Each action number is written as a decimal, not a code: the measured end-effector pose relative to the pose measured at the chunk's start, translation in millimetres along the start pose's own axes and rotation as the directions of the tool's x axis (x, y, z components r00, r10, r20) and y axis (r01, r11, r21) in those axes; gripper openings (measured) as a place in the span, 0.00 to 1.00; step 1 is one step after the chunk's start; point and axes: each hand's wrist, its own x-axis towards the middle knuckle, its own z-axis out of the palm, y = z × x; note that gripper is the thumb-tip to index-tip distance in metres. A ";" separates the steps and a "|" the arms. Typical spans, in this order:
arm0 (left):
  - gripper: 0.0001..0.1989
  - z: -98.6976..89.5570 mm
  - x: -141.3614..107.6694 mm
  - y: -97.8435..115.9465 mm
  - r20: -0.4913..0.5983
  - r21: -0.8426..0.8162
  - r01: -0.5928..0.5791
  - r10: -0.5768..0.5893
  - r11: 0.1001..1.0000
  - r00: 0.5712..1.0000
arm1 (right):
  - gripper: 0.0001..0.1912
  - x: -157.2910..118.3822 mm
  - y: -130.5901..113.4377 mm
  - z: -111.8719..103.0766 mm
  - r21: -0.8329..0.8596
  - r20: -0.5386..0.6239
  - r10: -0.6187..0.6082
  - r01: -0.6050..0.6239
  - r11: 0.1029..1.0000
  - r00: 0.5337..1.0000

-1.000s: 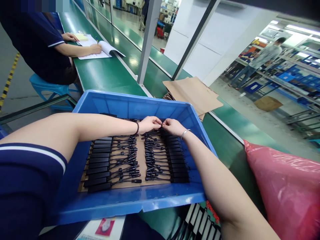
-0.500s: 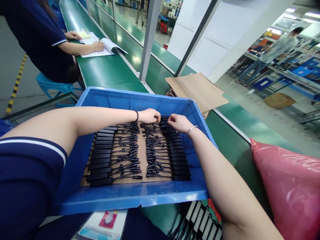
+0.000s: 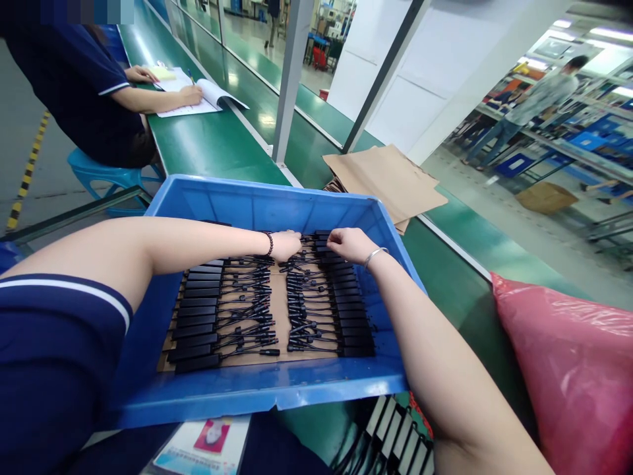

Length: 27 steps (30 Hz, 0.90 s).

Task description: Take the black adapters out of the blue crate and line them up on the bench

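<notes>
The black cabled units (image 3: 353, 307) are being held in two rows inside the blue bin (image 3: 247, 402). The left hand (image 3: 287, 245) and right hand (image 3: 349, 244) are being kept apart over the far end, each grip being curled; whether anything is being gripped cannot be told.

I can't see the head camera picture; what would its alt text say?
Two bare hands, left and right, work inside a blue bin holding two columns of black cabled devices. Beside it lie brown cardboard sheets and a pink bag.
</notes>
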 end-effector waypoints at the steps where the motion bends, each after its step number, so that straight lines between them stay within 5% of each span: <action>1: 0.10 -1.6 0.0 0.5 0.019 -0.013 0.009 -0.009 1.000 1.000 | 0.08 -0.1 0.6 -0.2 -0.002 0.001 -0.007 0.007 1.000 1.000; 7: 0.10 -22.3 -0.9 -6.4 0.023 -0.122 0.084 -0.082 0.989 0.996 | 0.06 -0.6 2.0 -4.8 -0.017 -0.015 0.001 -0.001 1.000 1.000; 9: 0.09 -30.1 2.0 -10.3 -0.113 -0.244 0.063 -0.092 0.968 0.989 | 0.06 -0.2 1.6 -6.2 -0.008 -0.022 0.013 -0.013 1.000 1.000; 12: 0.08 -32.3 11.4 -7.5 -0.368 -0.459 -0.086 -0.101 0.884 0.924 | 0.06 0.2 -0.3 -7.0 0.010 -0.041 0.019 -0.019 1.000 0.999; 14: 0.10 -25.6 19.9 1.7 -0.400 -0.666 -0.142 -0.190 0.732 0.897 | 0.08 -0.4 -2.0 -6.9 0.027 -0.041 0.016 -0.015 1.000 0.999; 17: 0.11 -10.2 32.8 19.6 -0.207 -0.957 -0.116 -0.349 0.265 0.914 | 0.10 -1.5 -3.0 -5.9 0.027 -0.032 0.031 -0.030 0.999 0.999; 19: 0.10 -2.8 38.7 28.2 -0.118 -0.993 -0.106 -0.379 0.054 0.918 | 0.10 -1.0 -1.9 -4.8 0.011 -0.035 0.047 -0.047 0.999 0.998; 27: 0.11 -4.5 33.5 32.9 -0.110 -0.990 -0.134 -0.395 -0.035 0.912 | 0.12 1.4 -7.2 -6.0 0.023 -0.040 0.056 -0.055 0.998 0.998</action>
